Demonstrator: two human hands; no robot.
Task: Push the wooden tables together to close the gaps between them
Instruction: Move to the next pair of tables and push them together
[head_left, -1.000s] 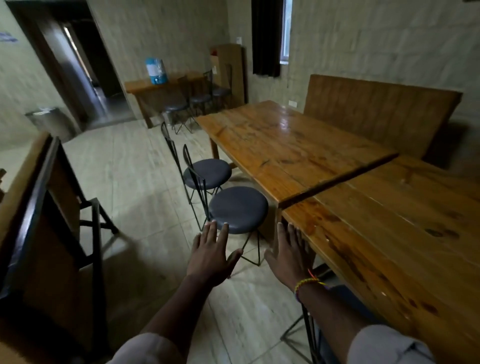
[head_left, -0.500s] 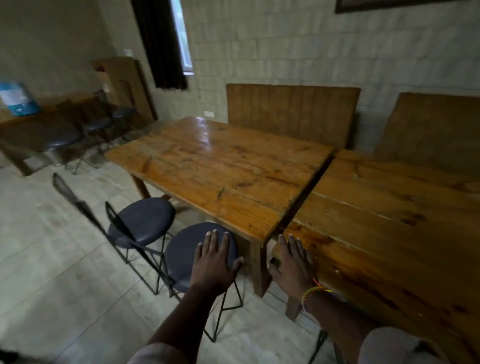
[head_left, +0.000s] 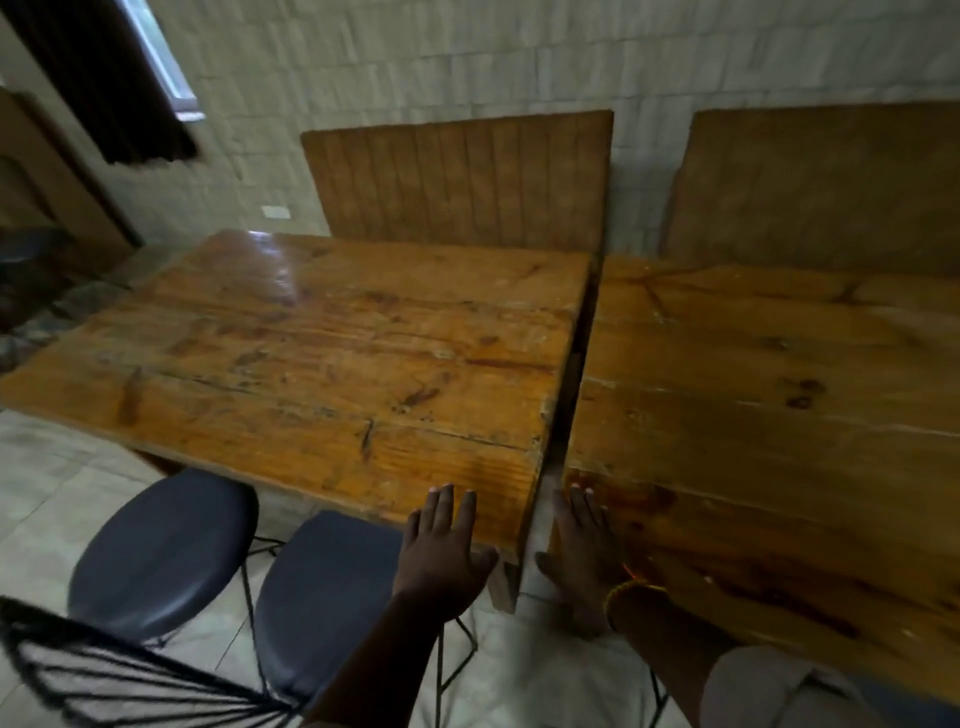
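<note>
Two wooden tables stand side by side with a narrow dark gap (head_left: 569, 395) between them. The left table (head_left: 322, 353) has an orange, worn top; the right table (head_left: 769, 395) is darker. My left hand (head_left: 441, 551) is open, fingers spread, over the near right corner of the left table. My right hand (head_left: 584, 545) is open at the near left corner of the right table, with a beaded band on the wrist. I cannot tell whether either hand touches the wood.
Two dark round-seat chairs (head_left: 161, 551) (head_left: 327, 592) with wire legs stand at the left table's near side. A black wire chair back (head_left: 119, 680) is at the bottom left. Two wooden bench backs (head_left: 462, 182) (head_left: 821, 182) line the brick wall behind the tables.
My view has swung right and closer, so the gap now runs almost straight away from me. Both hands have moved forward from over the stools to the tables' near corners.
</note>
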